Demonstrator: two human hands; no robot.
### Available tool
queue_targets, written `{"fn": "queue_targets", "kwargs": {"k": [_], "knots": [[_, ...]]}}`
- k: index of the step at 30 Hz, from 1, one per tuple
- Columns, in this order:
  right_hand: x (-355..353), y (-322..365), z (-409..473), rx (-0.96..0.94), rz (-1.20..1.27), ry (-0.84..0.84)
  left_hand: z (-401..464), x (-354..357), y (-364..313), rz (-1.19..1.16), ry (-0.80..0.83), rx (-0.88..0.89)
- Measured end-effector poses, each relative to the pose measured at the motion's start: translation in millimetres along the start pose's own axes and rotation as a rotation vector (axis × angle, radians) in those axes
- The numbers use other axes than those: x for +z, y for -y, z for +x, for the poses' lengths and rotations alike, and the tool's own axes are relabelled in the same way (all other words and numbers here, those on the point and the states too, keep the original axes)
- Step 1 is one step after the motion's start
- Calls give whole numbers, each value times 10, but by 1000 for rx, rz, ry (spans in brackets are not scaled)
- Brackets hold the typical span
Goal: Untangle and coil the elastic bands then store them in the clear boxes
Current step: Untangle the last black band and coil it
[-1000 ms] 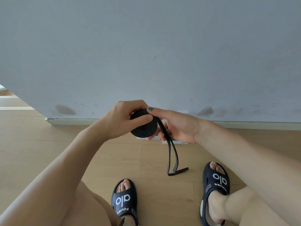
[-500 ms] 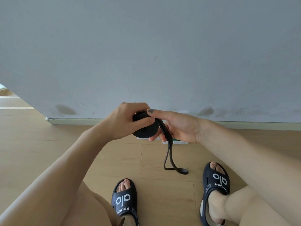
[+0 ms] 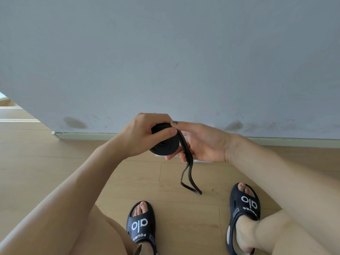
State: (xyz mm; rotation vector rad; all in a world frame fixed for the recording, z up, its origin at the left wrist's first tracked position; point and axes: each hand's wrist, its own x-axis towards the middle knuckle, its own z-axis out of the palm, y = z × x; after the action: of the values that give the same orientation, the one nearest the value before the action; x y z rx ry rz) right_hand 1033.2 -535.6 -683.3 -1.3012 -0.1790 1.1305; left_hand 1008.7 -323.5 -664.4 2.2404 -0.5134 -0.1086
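Observation:
A black elastic band (image 3: 164,145) is wound into a flat coil held in mid-air in front of the wall. My left hand (image 3: 145,135) grips the coil from the left, thumb pressed across its face. My right hand (image 3: 200,144) holds the coil's right side, its thumb on the top edge and its fingers curled round the strap that leaves the coil. The loose tail (image 3: 189,177) hangs down as a short loop above the floor. A clear box edge (image 3: 199,161) peeks out just below my right hand, mostly hidden.
A grey wall (image 3: 165,61) with a white baseboard stands close ahead. The wooden floor (image 3: 55,162) spreads below. My two feet in black slides (image 3: 141,225) (image 3: 244,208) rest near the bottom, with my knees at the lower corners.
The hanging tail has grown shorter as more strap went onto the coil, and its end has swung slightly. Both hands stay in about the same place.

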Motion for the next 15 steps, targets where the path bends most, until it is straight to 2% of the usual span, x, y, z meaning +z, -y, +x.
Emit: {"fn": "queue_targets", "kwargs": {"k": [3, 11, 15], "knots": [[-84, 29, -28, 26, 48, 60, -7, -43, -13, -47, -56, 14], [-34, 13, -35, 37, -37, -102, -13, -35, 27, 58, 4, 17], [-73, 29, -40, 35, -48, -5, -17, -22, 5, 0, -18, 29]]}}
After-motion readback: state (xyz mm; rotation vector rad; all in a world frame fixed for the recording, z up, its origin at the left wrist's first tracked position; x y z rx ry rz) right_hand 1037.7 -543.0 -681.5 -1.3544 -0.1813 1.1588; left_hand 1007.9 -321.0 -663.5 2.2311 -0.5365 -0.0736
